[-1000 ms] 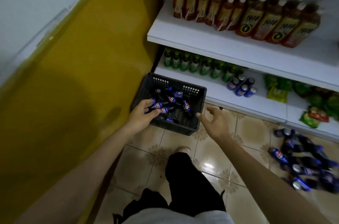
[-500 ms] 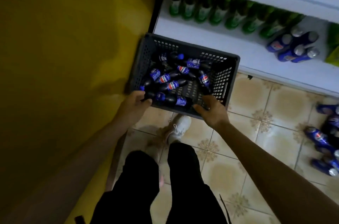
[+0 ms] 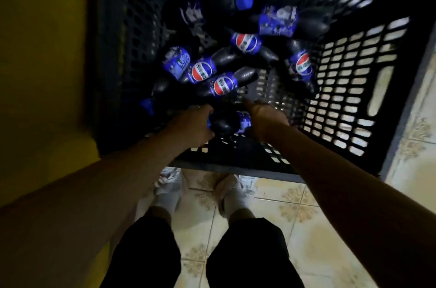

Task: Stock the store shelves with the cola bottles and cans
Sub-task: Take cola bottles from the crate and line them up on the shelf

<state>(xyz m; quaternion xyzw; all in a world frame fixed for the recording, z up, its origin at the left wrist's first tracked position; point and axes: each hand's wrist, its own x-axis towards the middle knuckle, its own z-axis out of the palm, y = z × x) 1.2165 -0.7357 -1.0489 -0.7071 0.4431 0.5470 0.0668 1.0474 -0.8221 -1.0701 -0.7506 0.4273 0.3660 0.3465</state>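
cola bottle [image 3: 224, 123] | in crate [image 3: 342, 103] | left hand [image 3: 190, 127] grips | right hand [image 3: 267, 122] touches

One crate [image 3: 342, 89], roughly nine cola bottles [image 3: 223, 84], two hands [image 3: 191, 125].

place: likely shop | evidence: crate [image 3: 342, 89] of cola bottles [image 3: 223, 84] | tiled floor [image 3: 295, 212]

Cropped at the top edge: far wall of crate [image 3: 354, 80]. Hidden behind left hand [image 3: 188, 128] and right hand [image 3: 267, 121]: both ends of nearest bottle [image 3: 225, 123].
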